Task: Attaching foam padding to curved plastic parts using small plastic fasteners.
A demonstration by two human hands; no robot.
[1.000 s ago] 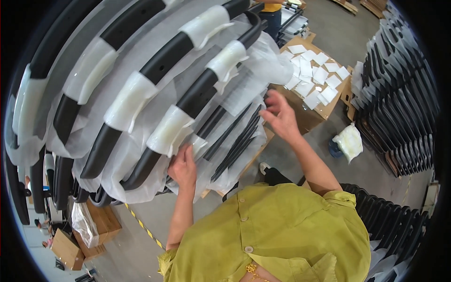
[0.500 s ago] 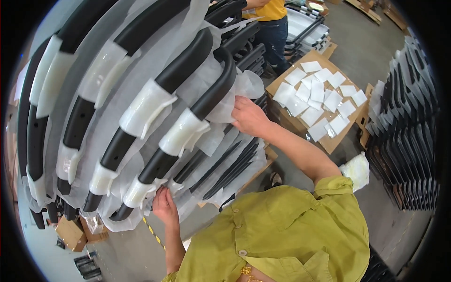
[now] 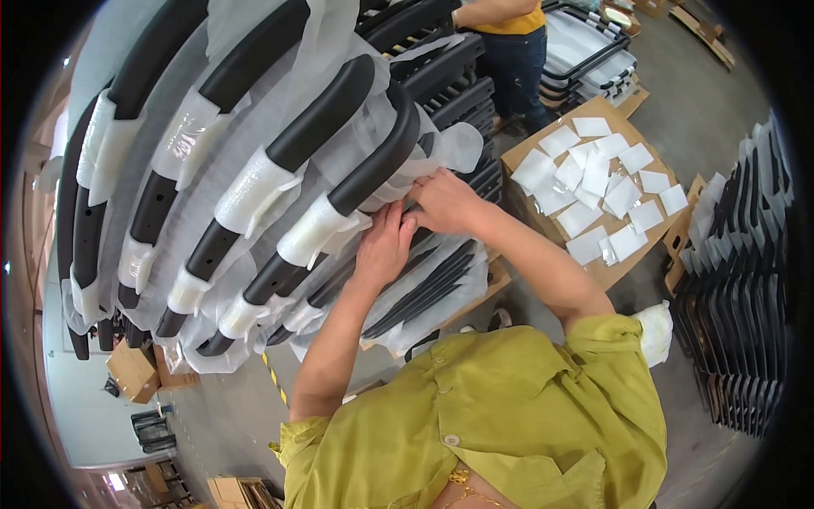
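Observation:
Black curved metal frames (image 3: 373,167) stand in a leaning row at the left, with thin white foam sheets between them. Short white foam sleeves (image 3: 310,229) are wrapped round their bars. Both my hands meet at the nearest frame, by its white foam sheet (image 3: 397,185). My left hand (image 3: 383,248) has its fingers stretched out against the foam, its thumb close to my right hand. My right hand (image 3: 443,202) has bent fingers closed at the edge of the sheet; its fingertips are partly hidden.
White foam pieces (image 3: 596,172) lie scattered on a cardboard surface (image 3: 612,270) to the right. A tall stack of black frames with foam layers (image 3: 736,314) stands at the far right. Another person (image 3: 514,64) works beyond the frames. Cardboard boxes (image 3: 134,373) sit at the lower left.
My left hand has moved up and right from the lower foam sleeves to beside my right hand. My right hand stays near the same frame. The view has shifted slightly.

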